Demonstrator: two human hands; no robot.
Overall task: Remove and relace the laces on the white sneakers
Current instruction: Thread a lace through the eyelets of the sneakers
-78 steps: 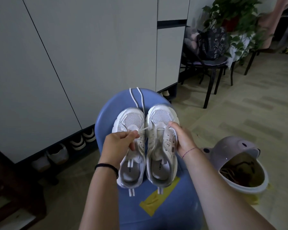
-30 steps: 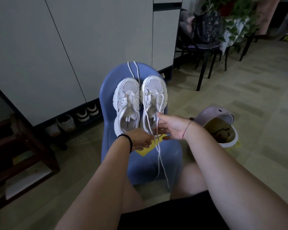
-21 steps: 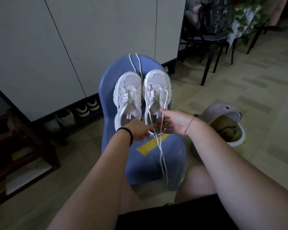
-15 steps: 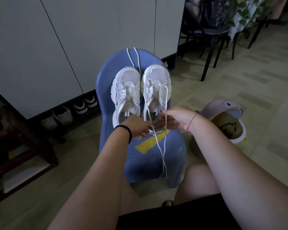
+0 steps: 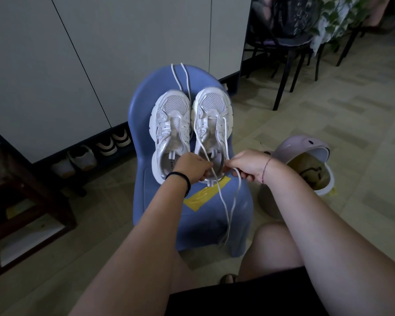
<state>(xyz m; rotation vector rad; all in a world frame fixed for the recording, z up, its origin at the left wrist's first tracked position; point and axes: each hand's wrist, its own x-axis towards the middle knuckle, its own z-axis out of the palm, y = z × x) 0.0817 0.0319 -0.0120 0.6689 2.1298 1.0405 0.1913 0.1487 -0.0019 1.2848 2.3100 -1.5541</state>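
Two white sneakers stand side by side, toes away from me, on a blue plastic stool. The left sneaker has no lace in it. A white lace runs through the front eyelets of the right sneaker; its two ends pass between my hands and hang over the stool's front. My left hand pinches one strand near the heels. My right hand grips the other strand. A second loose lace lies on the stool beyond the toes.
A strip of yellow tape is stuck on the stool's front. A pale bin with an open lid stands on the floor at the right. White cabinets with shoes underneath are behind; black chairs stand at the back right. My knees are below.
Both hands drew back from the sneakers' tongues to the heels, pulling the right sneaker's lace loose; its ends now hang over the stool's front. The camera rose and tilted down.
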